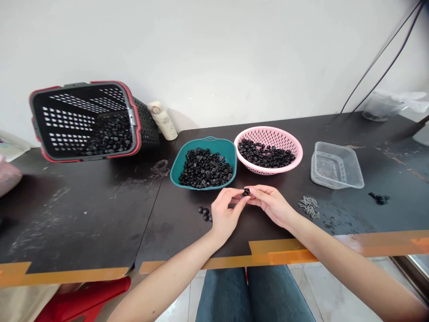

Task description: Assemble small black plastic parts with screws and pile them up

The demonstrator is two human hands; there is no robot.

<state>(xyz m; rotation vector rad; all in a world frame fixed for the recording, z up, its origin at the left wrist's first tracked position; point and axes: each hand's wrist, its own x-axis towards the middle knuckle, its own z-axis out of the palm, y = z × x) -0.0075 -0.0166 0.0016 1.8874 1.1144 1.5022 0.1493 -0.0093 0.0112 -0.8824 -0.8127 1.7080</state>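
The left hand point(226, 210) and right hand point(271, 205) pinch a small black plastic piece point(246, 192) between their fingertips, just in front of a teal plastic basin point(214, 144) heaped with similar pieces. Right of the basin sit a pink slotted colander point(281, 143), also holding pieces, a clear plastic tub point(335, 165) and a pile of grey metal screws point(309, 207). Left of it, a black-and-red perforated basket point(147, 125) lies tipped on its side, with pieces inside; a few loose black pieces point(204, 213) lie just beside the left hand. The scuffed black table point(83, 223), edged with orange tape point(281, 250), stands against a white wall point(214, 53).
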